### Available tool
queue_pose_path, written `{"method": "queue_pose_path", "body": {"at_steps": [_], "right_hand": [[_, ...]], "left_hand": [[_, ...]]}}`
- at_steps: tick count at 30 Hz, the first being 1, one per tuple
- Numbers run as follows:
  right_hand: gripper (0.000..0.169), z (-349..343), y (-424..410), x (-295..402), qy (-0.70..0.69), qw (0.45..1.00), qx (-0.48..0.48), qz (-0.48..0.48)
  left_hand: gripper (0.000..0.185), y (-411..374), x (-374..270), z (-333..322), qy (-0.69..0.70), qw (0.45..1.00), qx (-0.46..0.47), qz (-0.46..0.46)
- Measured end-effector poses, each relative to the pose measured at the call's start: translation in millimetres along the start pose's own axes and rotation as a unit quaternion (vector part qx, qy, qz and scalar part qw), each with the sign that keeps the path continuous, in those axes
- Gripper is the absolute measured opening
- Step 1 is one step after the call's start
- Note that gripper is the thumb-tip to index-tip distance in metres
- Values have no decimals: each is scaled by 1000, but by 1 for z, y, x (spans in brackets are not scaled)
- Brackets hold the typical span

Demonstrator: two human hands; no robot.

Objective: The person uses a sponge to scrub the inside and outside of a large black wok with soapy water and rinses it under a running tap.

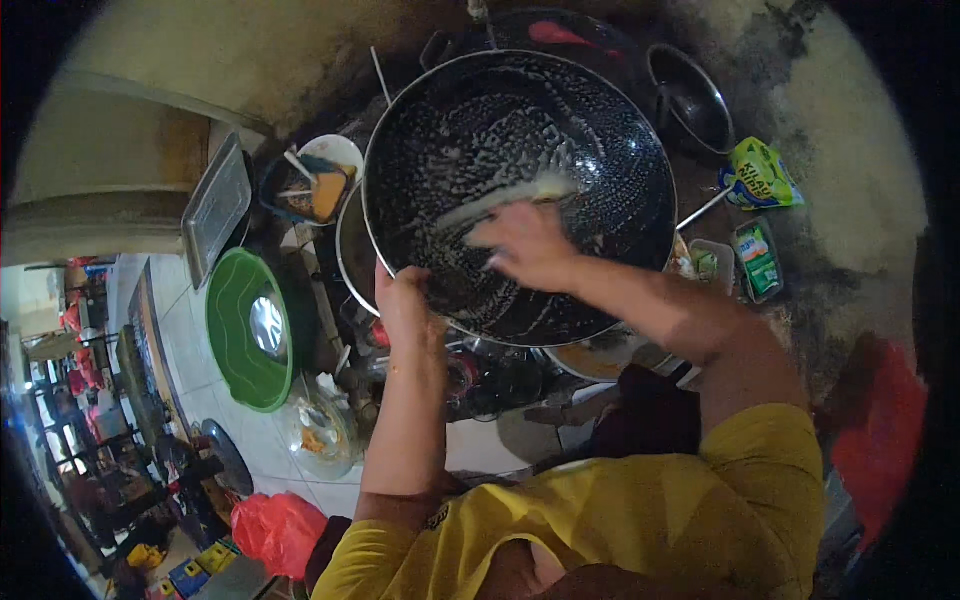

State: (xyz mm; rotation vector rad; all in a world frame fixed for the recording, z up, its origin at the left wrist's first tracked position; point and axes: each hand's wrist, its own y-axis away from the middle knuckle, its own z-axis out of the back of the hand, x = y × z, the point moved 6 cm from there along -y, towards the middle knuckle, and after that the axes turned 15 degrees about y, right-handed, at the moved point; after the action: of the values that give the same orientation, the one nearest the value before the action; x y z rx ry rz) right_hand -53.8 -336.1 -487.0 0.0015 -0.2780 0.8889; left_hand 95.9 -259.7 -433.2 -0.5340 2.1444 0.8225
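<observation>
A large black wok point(622, 225), wet and covered in soap suds, is tilted up in front of me. My left hand point(405, 296) grips its rim at the lower left, thumb on the inner side. Inside the wok, near its middle, my right hand point(525, 244) is blurred by motion. A pale yellowish, blurred thing point(551, 187), perhaps a sponge, shows at its fingertips; whether the fingers grip it cannot be made out. Other pans and bowls are partly hidden behind and under the wok.
At the left are a green plastic basin point(247, 330), a metal tray point(217, 210) and a bowl with sponges point(330, 150). A dark pan point(690, 97), a green detergent pouch point(757, 176) and a green tub point(757, 259) lie at the right. A red plastic bag point(277, 532) lies lower left.
</observation>
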Motion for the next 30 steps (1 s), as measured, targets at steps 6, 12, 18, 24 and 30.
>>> {"method": "queue_pose_path", "body": {"at_steps": [6,12,18,24,30], "right_hand": [[48,18,-51,-65,170,985,-12,-22],[52,1,-20,-16,45,996,53,-57],[52,18,-28,-68,176,983,50,17],[56,5,-56,-21,-144,977,28,155],[60,9,-48,-243,130,859,-136,-475]], "left_hand": [[53,17,26,28,-136,980,78,122],[34,10,59,29,-100,942,83,310],[32,60,18,51,-144,953,-17,267],[34,90,-40,113,-117,961,-124,217],[39,104,-56,157,-108,963,-168,179]]}}
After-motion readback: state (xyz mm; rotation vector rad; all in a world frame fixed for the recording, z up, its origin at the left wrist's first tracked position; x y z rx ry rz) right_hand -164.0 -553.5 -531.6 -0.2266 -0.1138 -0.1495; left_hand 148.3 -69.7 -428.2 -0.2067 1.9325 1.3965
